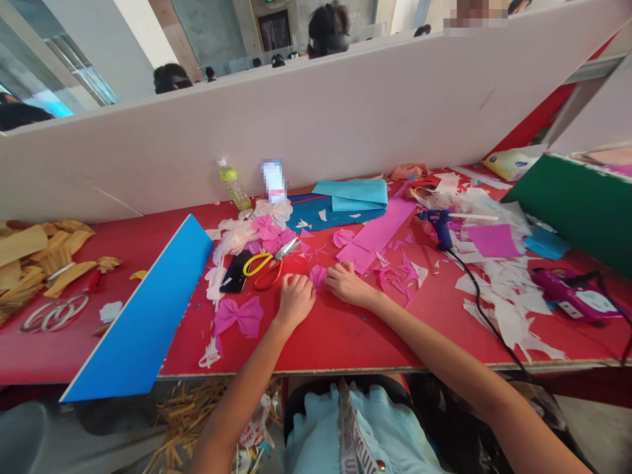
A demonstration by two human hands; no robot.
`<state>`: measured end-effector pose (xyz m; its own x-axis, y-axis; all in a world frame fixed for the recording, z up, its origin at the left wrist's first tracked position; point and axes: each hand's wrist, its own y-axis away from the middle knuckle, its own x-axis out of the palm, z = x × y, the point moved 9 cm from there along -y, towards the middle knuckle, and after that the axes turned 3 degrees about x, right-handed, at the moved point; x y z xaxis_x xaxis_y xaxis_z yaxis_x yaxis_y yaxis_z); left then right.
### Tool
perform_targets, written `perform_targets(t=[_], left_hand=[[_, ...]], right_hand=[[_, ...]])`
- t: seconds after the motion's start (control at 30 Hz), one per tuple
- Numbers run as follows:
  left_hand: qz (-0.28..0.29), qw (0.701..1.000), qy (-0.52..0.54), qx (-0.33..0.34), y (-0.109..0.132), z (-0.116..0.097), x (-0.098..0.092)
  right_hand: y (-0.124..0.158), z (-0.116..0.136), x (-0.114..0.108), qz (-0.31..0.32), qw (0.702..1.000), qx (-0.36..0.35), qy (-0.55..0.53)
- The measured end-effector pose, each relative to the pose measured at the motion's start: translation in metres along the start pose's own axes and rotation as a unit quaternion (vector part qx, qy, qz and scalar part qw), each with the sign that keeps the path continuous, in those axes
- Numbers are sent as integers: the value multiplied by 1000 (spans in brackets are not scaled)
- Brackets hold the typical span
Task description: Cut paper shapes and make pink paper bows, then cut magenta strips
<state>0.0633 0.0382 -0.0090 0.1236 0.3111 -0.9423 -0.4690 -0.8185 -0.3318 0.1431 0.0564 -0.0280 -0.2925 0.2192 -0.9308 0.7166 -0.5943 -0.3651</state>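
Red tabletop — left hand curled, right hand half-closed, both pinching pink paper piece.

1. Red flat tabletop, plain.
2. Small pink folded paper piece, middle.
3. Pink crinkled paper bow, near left.
4. Metal scissors: yellow and red handles.
5. Bright blue flat board, left.
6. Dark green slanted board, far right.

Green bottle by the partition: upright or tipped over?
Upright. The green bottle stands on its base on the red table, white cap on top, beside the white partition.
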Motion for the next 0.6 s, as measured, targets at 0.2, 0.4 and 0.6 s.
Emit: perform_targets(t=[0.2,0.4,0.6], left_hand=[[-3,1000,10,3,1,-1,0],[-2,1000,-8,6,2,0,2],[-7,1000,3,3,1,0,1]], right_hand=[[-1,3,0,7,1000,-10,13],[0,5,0,17,999,-17,20],[4,2,-1,10,1000,-12,2]])
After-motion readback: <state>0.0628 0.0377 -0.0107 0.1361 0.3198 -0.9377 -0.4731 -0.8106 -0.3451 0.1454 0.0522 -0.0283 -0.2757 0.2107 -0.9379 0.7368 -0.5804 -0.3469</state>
